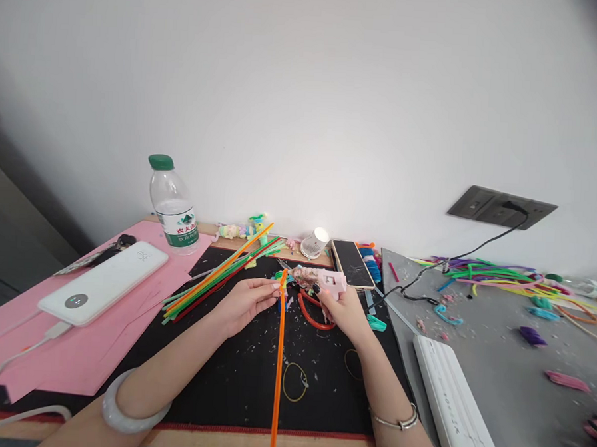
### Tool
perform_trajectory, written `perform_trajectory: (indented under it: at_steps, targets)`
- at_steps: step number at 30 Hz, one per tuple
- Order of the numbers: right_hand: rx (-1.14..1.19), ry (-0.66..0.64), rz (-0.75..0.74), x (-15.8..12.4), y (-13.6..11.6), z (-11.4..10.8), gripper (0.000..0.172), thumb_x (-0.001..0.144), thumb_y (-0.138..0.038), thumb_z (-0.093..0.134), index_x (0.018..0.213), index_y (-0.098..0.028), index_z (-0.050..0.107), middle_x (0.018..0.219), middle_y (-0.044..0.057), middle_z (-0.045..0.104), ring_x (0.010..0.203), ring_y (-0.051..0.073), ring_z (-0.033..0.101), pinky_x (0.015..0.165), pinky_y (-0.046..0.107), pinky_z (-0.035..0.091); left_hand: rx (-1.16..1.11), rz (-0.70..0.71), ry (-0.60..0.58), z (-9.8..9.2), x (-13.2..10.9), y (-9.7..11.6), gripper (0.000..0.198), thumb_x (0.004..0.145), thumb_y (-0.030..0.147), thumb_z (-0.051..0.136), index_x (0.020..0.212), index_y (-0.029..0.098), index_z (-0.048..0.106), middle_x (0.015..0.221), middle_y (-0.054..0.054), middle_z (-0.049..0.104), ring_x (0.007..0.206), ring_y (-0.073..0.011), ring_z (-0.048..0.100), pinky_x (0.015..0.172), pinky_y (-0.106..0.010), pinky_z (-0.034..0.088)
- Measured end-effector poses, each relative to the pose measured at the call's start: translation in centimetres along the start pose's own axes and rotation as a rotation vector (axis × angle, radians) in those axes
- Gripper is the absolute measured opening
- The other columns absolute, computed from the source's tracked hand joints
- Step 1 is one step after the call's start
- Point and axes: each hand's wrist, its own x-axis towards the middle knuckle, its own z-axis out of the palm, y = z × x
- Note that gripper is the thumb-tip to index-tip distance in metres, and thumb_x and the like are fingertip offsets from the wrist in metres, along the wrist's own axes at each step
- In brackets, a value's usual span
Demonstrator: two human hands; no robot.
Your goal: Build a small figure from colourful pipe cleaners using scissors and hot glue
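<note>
The black mat [210,379] lies under both my hands, probably to keep scraps and glue off the wood. The orange strip [278,369] hangs from my left hand [247,305], thumb and fingers pinched narrow on it near the top; gripping there seems meant to steady that end while its length runs down toward me, past the mat's edge. My right hand [344,312] is wrapped around the pink glue gun [333,281], turned so its nose points at the pinched end, I think to bring the two together. Whether they touch, I can't tell.

Around me, the grey board [471,372] spreads right of my right hand, and the pink paper [127,334] lies left of my left. The bundle [215,279] of coloured strips is just beyond my left wrist, and the bottle [174,203] stands farther off behind it. The phone [354,263] lies just past my right hand. The cord [418,278] trails in beside my right wrist and could snag it. Red scissors [318,325] sit between my hands, crowding the space under the gun. The cup [315,243] is beyond my fingers; a rubber band [294,401] lies nearer me, beside the strip.
</note>
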Motion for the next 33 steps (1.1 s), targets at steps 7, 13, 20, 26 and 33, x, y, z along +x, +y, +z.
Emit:
perform_trajectory:
  at_steps: [7, 13, 20, 26, 33]
  targets:
    - [-0.05, 0.098, -0.141, 0.0, -1.0, -0.7, 0.034, 0.082, -0.031, 0.052, 0.105, -0.013, 0.069, 0.068, 0.004, 0.068, 0.057, 0.016, 0.057, 0.053, 0.025, 0.044, 0.0, -0.011, 0.001, 0.1, -0.1, 0.1, 0.005, 0.078, 0.014, 0.069, 0.082, 0.015, 0.073, 0.084, -0.006, 0.073, 0.078, -0.0113, 0.068, 0.069, -0.014, 0.054]
    - [-0.241, 0.455, -0.069, 0.4, -0.4, -2.0, 0.036, 0.081, -0.038, 0.054, 0.101, -0.013, 0.07, 0.081, 0.008, 0.072, 0.07, 0.022, 0.063, 0.065, 0.029, 0.046, -0.038, -0.007, 0.019, -0.2, 0.1, 0.0, 0.008, 0.079, 0.013, 0.068, 0.083, 0.017, 0.073, 0.078, -0.004, 0.073, 0.073, -0.0098, 0.068, 0.069, -0.014, 0.055]
    - [-0.628, 0.793, 0.254, 0.5, 0.7, -5.3, 0.038, 0.081, -0.033, 0.05, 0.113, -0.016, 0.061, 0.095, 0.013, 0.07, 0.084, 0.028, 0.064, 0.069, 0.032, 0.041, -0.058, -0.009, 0.023, -0.3, 0.2, 0.0, 0.009, 0.08, 0.013, 0.067, 0.082, 0.018, 0.073, 0.079, -0.002, 0.072, 0.073, -0.0086, 0.067, 0.068, -0.013, 0.055]
    - [-0.72, 0.871, 0.512, 0.3, 2.7, -7.6, 0.05, 0.08, -0.023, 0.051, 0.128, -0.009, 0.048, 0.118, 0.022, 0.062, 0.107, 0.034, 0.058, 0.081, 0.038, 0.041, -0.033, -0.004, 0.023, -0.3, 0.2, 0.0, 0.008, 0.078, 0.015, 0.069, 0.084, 0.018, 0.072, 0.077, -0.001, 0.072, 0.076, -0.0119, 0.069, 0.073, -0.018, 0.056]
    - [-0.735, 0.878, 0.442, 0.2, 4.7, -8.8, 0.043, 0.07, -0.012, 0.053, 0.113, -0.011, 0.059, 0.106, 0.019, 0.066, 0.1, 0.033, 0.059, 0.084, 0.04, 0.041, -0.056, 0.041, 0.049, -0.3, 0.2, 0.1, 0.009, 0.079, 0.014, 0.068, 0.086, 0.017, 0.071, 0.081, -0.002, 0.073, 0.08, -0.0117, 0.069, 0.076, -0.018, 0.056]
